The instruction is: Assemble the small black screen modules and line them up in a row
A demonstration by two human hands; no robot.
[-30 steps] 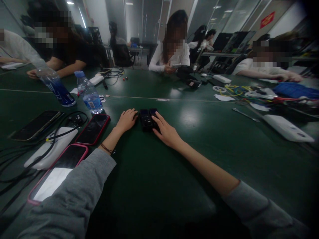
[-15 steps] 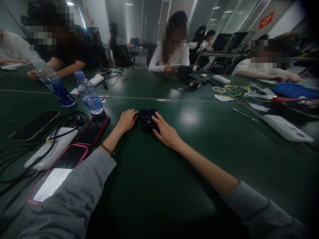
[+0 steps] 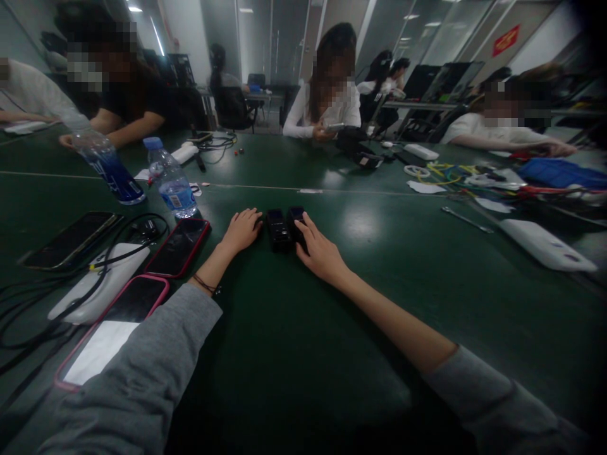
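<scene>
Two small black handheld devices with dark screens and buttons lie side by side on the green table. The left black device (image 3: pixel 278 229) is uncovered. My right hand (image 3: pixel 323 256) grips the right black device (image 3: pixel 297 213), its thumb and fingers over the lower part and partly hiding it. A narrow gap separates the two devices. My left hand (image 3: pixel 243 229) rests on the table just left of the left device, fingers stretched out and holding nothing; its fingertips come near that device without clearly touching it.
Left of my arm are a red-edged phone (image 3: pixel 178 248), a pink-cased phone (image 3: pixel 114 328), a white power bank (image 3: pixel 99 284), cables and two bottles, one a clear water bottle (image 3: pixel 173 183). At right lie a wrench (image 3: pixel 467 219) and another white device (image 3: pixel 547 245). People sit opposite.
My right hand has shifted slightly to the right with the right black device, opening a gap between the two devices. My left hand has stayed nearly in place.
</scene>
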